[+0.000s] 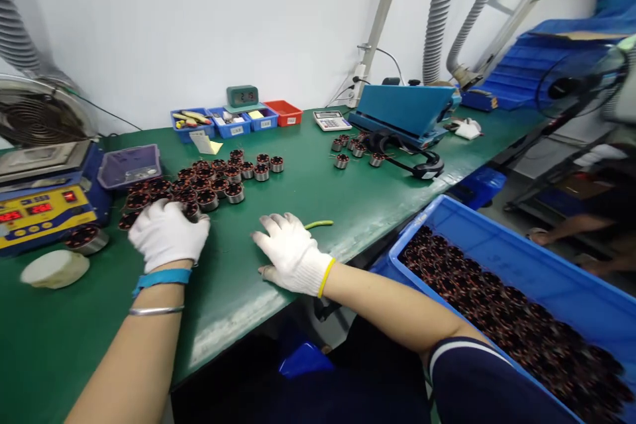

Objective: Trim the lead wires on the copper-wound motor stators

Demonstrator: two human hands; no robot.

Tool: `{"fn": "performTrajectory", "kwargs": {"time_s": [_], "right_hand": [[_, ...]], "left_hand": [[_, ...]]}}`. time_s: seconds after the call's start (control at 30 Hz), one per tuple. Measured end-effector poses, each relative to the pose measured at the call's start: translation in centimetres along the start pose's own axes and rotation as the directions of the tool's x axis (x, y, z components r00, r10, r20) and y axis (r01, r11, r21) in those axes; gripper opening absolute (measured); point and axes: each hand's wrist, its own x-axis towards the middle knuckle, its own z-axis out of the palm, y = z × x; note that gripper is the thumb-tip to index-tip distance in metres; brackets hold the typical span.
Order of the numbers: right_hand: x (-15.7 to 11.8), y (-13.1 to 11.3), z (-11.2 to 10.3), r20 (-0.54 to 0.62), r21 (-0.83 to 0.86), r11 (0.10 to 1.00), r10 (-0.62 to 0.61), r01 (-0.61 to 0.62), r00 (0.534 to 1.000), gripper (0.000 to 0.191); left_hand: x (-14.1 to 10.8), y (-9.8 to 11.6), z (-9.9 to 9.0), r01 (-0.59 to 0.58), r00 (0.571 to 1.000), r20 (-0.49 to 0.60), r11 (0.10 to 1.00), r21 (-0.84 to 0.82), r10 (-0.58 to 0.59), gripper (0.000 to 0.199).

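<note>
My left hand (169, 235), in a white glove, reaches into the near side of a cluster of wound motor stators (201, 182). Its fingers curl over and its thumb sits beside a motor stator (191, 212), which the glove partly hides. My right hand (291, 253), gloved in white with a yellow cuff, rests palm down near the table's front edge, fingers spread and holding nothing. Just beyond it lies a thin yellow-green strip (318, 224). One larger stator (87, 238) and a round pale pad (54, 268) lie left of my left hand.
On the left stand a yellow-blue device (42, 212) with red digits and a purple tray (130, 169). Small blue bins (233, 127), a red bin (283, 114) and a calculator (332, 121) line the wall. A blue machine (402, 109) stands beyond; a blue crate (447, 209) of stators is at right.
</note>
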Motion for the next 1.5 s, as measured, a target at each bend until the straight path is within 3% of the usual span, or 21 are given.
{"fn": "performTrajectory", "kwargs": {"time_s": [0.07,0.2,0.37,0.43,0.57,0.67,0.77,0.83,0.9,1.0,1.07,1.17,1.23,1.3,1.33,1.4,1.47,1.5], "right_hand": [[-1.0,0.2,0.3,-0.001,-0.047,0.991,0.128,-0.128,0.992,0.050],[-2.7,3.0,0.2,0.034,-0.082,0.947,0.314,-0.310,0.949,0.030],[-3.3,6.0,-0.3,0.029,-0.137,0.876,0.470,-0.462,0.882,0.030],[-3.3,6.4,-0.3,0.023,-0.155,0.861,0.494,-0.485,0.869,0.033],[-3.3,6.2,0.1,-0.073,-0.180,0.878,0.437,-0.443,0.896,0.042],[-3.4,5.8,0.2,-0.091,-0.154,0.893,0.413,-0.422,0.906,0.040],[-3.4,5.8,0.3,-0.079,-0.108,0.903,0.410,-0.417,0.909,0.041],[-3.6,5.9,0.1,-0.094,-0.046,0.922,0.378,-0.384,0.921,0.043],[-4.0,5.7,-0.1,-0.153,0.062,0.951,0.310,-0.304,0.938,0.045],[-4.9,4.4,-0.4,-0.236,0.309,0.936,0.246,-0.167,0.940,0.044],[-5.5,3.1,-0.5,-0.180,0.501,0.841,0.332,-0.204,0.926,0.049],[-5.2,1.4,-0.2,0.039,0.641,0.639,0.526,-0.425,0.850,0.068],[-4.3,0.8,0.2,0.113,0.682,0.548,0.575,-0.484,0.810,0.068],[-3.0,0.7,0.7,0.152,0.791,0.423,0.565,-0.443,0.811,0.060],[-2.3,0.8,0.9,0.180,0.856,0.318,0.555,-0.407,0.812,0.057],[-1.1,1.2,1.2,0.252,0.948,0.027,0.547,-0.318,0.798,0.052],[-0.4,1.6,1.3,0.302,0.948,-0.260,0.571,-0.181,0.763,0.046],[-0.2,1.9,1.3,0.314,0.927,-0.359,0.589,-0.107,0.744,0.044]], "left_hand": [[0.1,-0.2,-0.4,0.017,1.000,-0.004,1.000,0.005,-0.017,0.043],[0.6,-0.5,-0.3,0.014,1.000,0.014,1.000,0.010,-0.014,0.043],[0.9,-0.9,0.9,0.035,0.996,0.083,0.999,0.016,-0.037,0.050],[0.9,-1.2,1.3,0.013,0.999,0.053,1.000,0.009,-0.013,0.044],[0.5,-0.9,1.3,-0.018,0.997,-0.076,1.000,0.019,0.020,0.029],[-0.7,0.7,0.6,-0.215,0.969,-0.127,0.976,-0.024,0.211,0.025],[-3.1,3.4,0.3,-0.462,0.872,0.115,0.878,-0.129,0.476,0.027],[-4.8,5.0,0.3,-0.504,0.795,0.303,0.850,-0.155,0.526,0.028],[-6.1,6.1,0.3,-0.443,0.790,0.397,0.883,-0.156,0.467,0.039],[-6.8,6.3,-0.5,-0.304,0.827,0.417,0.924,-0.231,0.377,0.080],[-6.5,5.7,-1.3,-0.282,0.803,0.439,0.906,-0.316,0.403,0.104],[-5.7,4.7,-2.0,-0.273,0.733,0.499,0.872,-0.407,0.462,0.120],[-5.5,4.5,-1.6,-0.269,0.726,0.489,0.855,-0.444,0.483,0.120],[-5.6,4.8,-0.6,-0.260,0.744,0.473,0.856,-0.446,0.472,0.105],[-5.7,5.1,-0.1,-0.259,0.746,0.476,0.861,-0.437,0.466,0.097],[-5.9,5.7,0.7,-0.272,0.743,0.492,0.876,-0.397,0.454,0.088],[-6.0,6.2,0.9,-0.324,0.740,0.484,0.878,-0.353,0.468,0.088],[-6.1,6.3,0.9,-0.351,0.740,0.475,0.876,-0.331,0.476,0.088]]}}
